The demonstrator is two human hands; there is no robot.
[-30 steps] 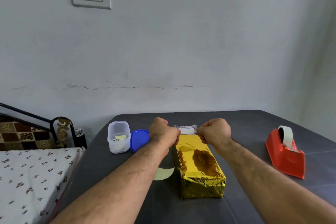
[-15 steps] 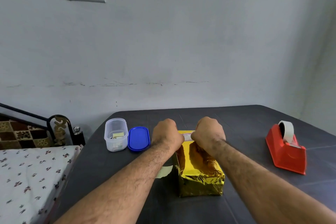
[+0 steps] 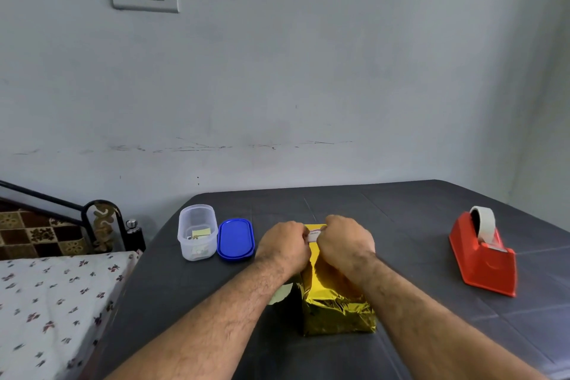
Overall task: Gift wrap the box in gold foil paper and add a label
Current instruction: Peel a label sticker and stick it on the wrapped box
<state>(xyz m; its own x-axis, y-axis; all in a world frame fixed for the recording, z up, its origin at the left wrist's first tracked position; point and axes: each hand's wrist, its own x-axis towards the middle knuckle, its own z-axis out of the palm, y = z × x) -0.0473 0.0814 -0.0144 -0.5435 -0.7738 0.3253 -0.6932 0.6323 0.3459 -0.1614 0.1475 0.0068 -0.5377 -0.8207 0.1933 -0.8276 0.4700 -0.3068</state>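
Note:
A box wrapped in gold foil point(image 3: 334, 308) lies lengthwise on the dark grey table point(image 3: 401, 210), straight in front of me. A small white label with a red border point(image 3: 314, 234) shows between my two fists over the far end of the box's top. My left hand point(image 3: 285, 247) and my right hand point(image 3: 347, 245) are curled, side by side, each pinching an end of the label. My fingers hide most of the label and the far part of the box.
A clear plastic tub point(image 3: 197, 233) holding small stickers stands at the left, its blue lid point(image 3: 236, 239) beside it. A red tape dispenser point(image 3: 482, 253) sits at the right. A pale paper scrap point(image 3: 282, 295) lies left of the box. A bed point(image 3: 46, 302) borders the table's left side.
Both hands have come closer together and moved the label from beyond the far end of the box down onto its top. The view has shifted slightly.

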